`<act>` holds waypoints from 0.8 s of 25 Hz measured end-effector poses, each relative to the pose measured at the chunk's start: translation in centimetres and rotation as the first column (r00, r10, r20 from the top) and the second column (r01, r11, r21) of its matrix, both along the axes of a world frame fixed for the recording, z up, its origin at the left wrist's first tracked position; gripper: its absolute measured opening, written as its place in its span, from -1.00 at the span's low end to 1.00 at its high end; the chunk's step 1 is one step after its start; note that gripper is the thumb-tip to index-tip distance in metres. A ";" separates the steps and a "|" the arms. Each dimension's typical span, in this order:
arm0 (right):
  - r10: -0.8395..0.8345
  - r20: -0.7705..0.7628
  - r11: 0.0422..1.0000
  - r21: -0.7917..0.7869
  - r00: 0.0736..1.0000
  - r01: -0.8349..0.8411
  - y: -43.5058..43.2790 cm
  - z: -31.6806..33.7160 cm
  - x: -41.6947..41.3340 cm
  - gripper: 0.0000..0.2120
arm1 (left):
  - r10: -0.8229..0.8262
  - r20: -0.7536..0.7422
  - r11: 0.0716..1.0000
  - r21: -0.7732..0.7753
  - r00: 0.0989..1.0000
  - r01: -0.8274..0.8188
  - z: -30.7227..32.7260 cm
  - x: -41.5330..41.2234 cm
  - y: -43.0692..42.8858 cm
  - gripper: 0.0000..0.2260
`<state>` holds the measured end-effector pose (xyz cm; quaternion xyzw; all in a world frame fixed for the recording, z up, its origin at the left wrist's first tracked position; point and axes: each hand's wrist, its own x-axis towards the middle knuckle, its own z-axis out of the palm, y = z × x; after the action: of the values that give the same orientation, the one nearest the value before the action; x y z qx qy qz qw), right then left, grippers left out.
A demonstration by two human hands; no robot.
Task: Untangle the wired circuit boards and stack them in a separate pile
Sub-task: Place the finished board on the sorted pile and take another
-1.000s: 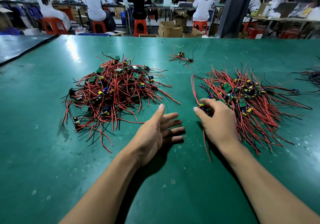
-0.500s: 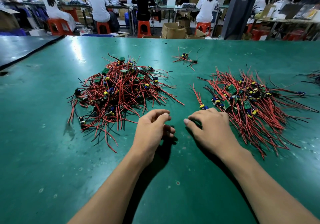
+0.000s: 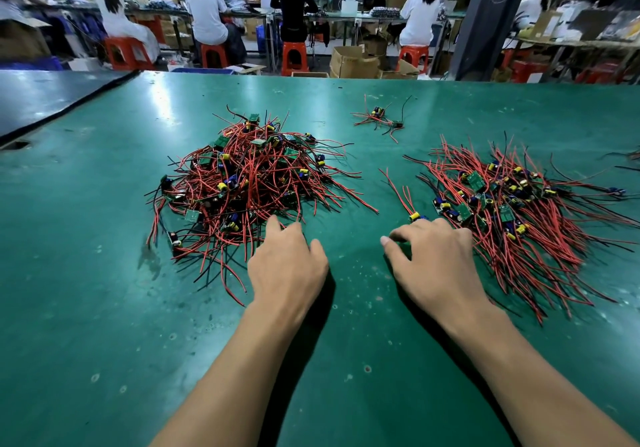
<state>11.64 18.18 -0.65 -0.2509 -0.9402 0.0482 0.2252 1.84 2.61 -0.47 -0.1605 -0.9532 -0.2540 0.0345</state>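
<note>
A tangled heap of small green circuit boards with red and black wires (image 3: pixel 249 183) lies left of centre on the green table (image 3: pixel 104 308). At the right spreads a flatter pile of boards (image 3: pixel 512 211), their wires fanned out. My left hand (image 3: pixel 287 266) is palm down, its fingertips at the near edge of the tangled heap among the wire ends; no grip shows. My right hand (image 3: pixel 436 263) rests palm down at the left edge of the flatter pile, fingers loosely bent, holding nothing. One board with a yellow part (image 3: pixel 415 217) lies just beyond its fingertips.
A few loose boards with wires (image 3: pixel 381 119) lie farther back, between the two piles. More wires show at the table's right edge (image 3: pixel 632 155). A second dark table (image 3: pixel 41 100) adjoins at the left. People sit at benches on red stools beyond the far edge.
My right hand let go of the board with the yellow part and drew back a little. My left hand turned palm down and moved forward to the tangled heap's near edge.
</note>
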 end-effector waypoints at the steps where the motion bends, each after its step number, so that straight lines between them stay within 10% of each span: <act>1: 0.031 -0.001 0.999 -0.018 1.000 -0.031 -0.2 -0.1 0.0 -0.74 | 0.001 -0.006 0.999 -0.042 1.000 -0.002 0.1 0.1 0.1 -0.69; 10: 0.087 -0.086 0.941 -0.320 0.992 -0.110 0.3 -1.6 -0.7 -0.65 | -0.059 -0.094 0.998 0.014 0.994 0.060 -0.2 -0.6 -0.5 -0.75; 20: 0.081 -0.110 0.928 -0.353 0.991 -0.115 0.9 -1.5 -0.3 -0.69 | -0.226 0.148 0.781 0.618 0.963 0.089 0.8 1.2 0.3 -0.92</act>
<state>11.39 19.13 -2.12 -0.2379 -0.9154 0.2418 0.2168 3.01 2.91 0.32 -0.1923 -0.8026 -0.5633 -0.0401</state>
